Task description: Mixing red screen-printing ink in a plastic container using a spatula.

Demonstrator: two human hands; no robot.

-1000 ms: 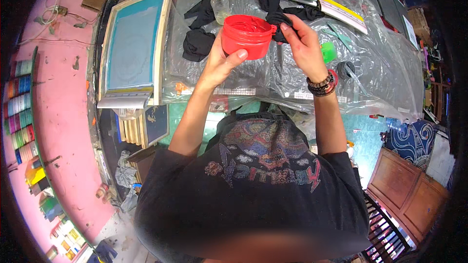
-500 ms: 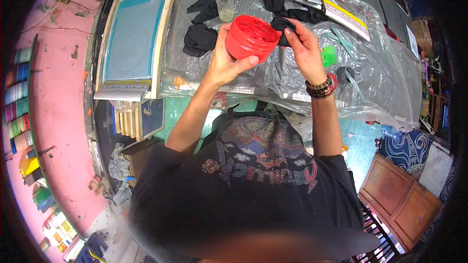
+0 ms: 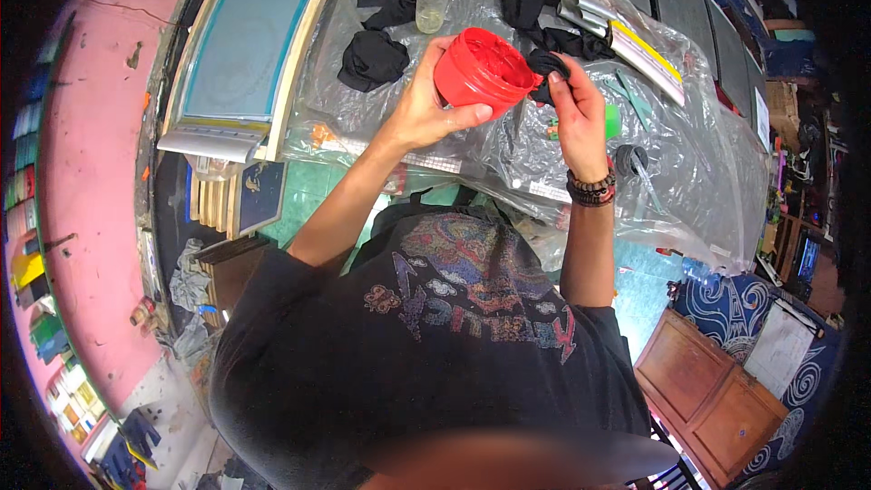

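My left hand (image 3: 425, 116) is wrapped round a red plastic jar (image 3: 472, 89), its open mouth tipped toward the right. Thick red paste coats the inside. Between the fingers of my right hand (image 3: 579, 113) is a bunched black cloth (image 3: 548, 63), pressed to the jar's right rim, where some red shows. Behind the jar stands a clear bottle (image 3: 430, 9) with a red cap. Another crumpled black cloth (image 3: 373, 61) lies left of the jar. Under my right hand, a green object (image 3: 611, 122) is partly hidden.
Clear plastic sheeting (image 3: 699, 154) covers the table. A wooden-framed screen (image 3: 249, 45) lies at the left, with a squeegee (image 3: 214, 142) at its near end. More squeegees (image 3: 646, 59), black cloths (image 3: 531, 4), teal strips (image 3: 632, 98) and a dark roll (image 3: 630, 161) lie to the right.
The whole view has shifted slightly. Both hands stay on the jar and cloth; the jar tips a little more to the right, and my right hand has turned more upright.
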